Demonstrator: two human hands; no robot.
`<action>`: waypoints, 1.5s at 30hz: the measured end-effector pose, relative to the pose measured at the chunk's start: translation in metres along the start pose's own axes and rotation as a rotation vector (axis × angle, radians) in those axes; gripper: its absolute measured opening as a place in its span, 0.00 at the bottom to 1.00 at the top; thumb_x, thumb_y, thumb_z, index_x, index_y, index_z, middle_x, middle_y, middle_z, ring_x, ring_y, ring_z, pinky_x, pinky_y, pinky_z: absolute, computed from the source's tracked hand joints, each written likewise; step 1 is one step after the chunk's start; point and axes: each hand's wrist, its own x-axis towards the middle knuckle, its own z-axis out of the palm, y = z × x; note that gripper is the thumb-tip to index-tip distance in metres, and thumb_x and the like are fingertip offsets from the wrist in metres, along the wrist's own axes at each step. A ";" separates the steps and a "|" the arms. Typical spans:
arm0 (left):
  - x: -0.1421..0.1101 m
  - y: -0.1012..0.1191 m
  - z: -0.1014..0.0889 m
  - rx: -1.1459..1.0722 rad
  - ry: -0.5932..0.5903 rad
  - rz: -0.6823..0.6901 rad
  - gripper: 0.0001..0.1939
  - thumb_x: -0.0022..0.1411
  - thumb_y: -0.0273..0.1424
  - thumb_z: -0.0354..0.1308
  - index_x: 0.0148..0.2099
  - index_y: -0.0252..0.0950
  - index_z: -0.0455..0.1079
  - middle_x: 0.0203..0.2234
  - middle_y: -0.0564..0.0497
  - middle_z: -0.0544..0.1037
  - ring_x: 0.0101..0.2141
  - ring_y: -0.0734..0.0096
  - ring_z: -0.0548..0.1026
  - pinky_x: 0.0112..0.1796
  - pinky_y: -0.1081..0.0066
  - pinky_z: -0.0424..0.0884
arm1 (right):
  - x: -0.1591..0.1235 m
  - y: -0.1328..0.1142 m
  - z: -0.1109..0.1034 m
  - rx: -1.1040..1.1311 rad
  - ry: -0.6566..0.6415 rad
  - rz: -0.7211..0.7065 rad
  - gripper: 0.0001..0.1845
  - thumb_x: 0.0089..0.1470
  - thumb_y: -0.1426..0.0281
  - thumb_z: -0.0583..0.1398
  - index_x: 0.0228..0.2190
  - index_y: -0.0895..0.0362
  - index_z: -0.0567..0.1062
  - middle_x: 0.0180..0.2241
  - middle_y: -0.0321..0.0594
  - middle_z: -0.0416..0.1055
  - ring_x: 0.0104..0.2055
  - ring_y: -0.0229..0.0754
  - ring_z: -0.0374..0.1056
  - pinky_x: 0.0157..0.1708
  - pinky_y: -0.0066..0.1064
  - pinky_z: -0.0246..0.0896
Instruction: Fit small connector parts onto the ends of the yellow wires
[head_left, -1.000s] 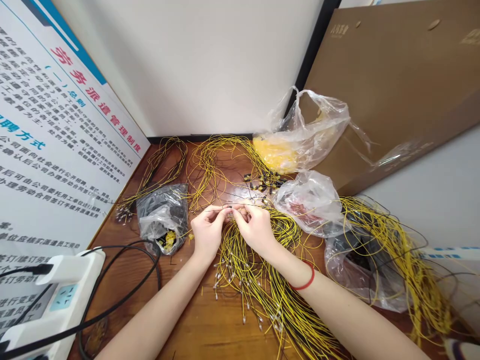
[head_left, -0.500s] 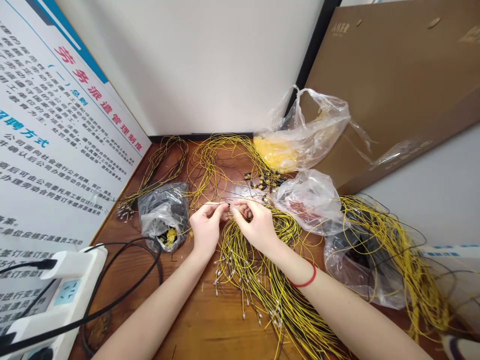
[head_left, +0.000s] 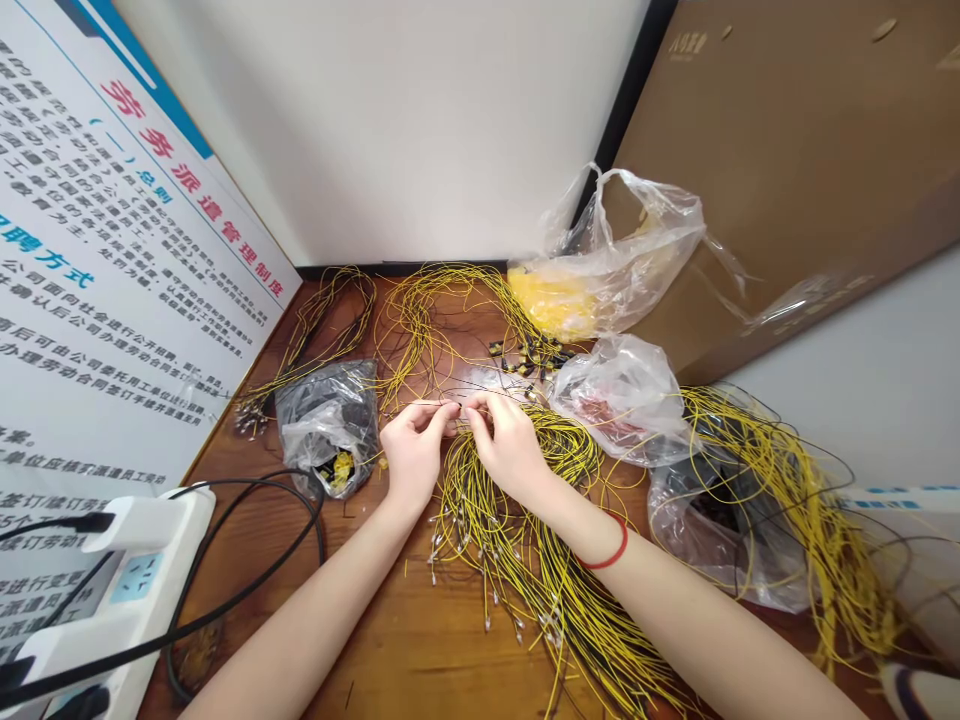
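Here, fingers (head_left: 436,424) above thin, curved yellow wires (head_left: 540,540)

We look down on a reddish-brown wooden bench (head_left: 427,650) that meets a white wall (head_left: 390,130) edged with black trim (head_left: 634,95). On our left stands a white board (head_left: 45,290) of blue, red and black Chinese writing; on our right, a large brown panel (head_left: 795,170) above a pale grey surface (head_left: 862,400). The light is soft.

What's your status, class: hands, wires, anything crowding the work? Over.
Left hand pinching small dark piece; right hand close beside, grip unclear. Yellow-and-black wire bundle spread below right hand. Translucent plastic bag close on the right.
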 end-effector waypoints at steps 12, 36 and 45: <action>0.000 0.001 0.001 -0.006 -0.007 -0.002 0.08 0.49 0.33 0.64 0.30 0.32 0.76 0.25 0.49 0.80 0.23 0.73 0.75 0.26 0.73 0.73 | 0.001 0.003 0.004 -0.074 0.012 -0.032 0.06 0.61 0.73 0.50 0.32 0.56 0.66 0.31 0.43 0.69 0.35 0.42 0.66 0.38 0.34 0.62; 0.000 0.001 0.001 0.000 -0.009 -0.008 0.09 0.50 0.34 0.64 0.30 0.32 0.75 0.24 0.49 0.80 0.22 0.73 0.75 0.26 0.73 0.73 | 0.000 0.001 0.006 -0.077 -0.015 -0.012 0.05 0.61 0.71 0.50 0.33 0.56 0.65 0.32 0.44 0.70 0.35 0.43 0.66 0.37 0.34 0.61; 0.000 0.002 0.002 -0.085 -0.070 -0.057 0.10 0.47 0.32 0.65 0.33 0.31 0.75 0.27 0.46 0.81 0.29 0.65 0.80 0.32 0.67 0.77 | 0.001 0.001 0.005 -0.061 -0.022 0.090 0.03 0.59 0.72 0.51 0.33 0.55 0.65 0.32 0.43 0.70 0.35 0.42 0.67 0.35 0.33 0.61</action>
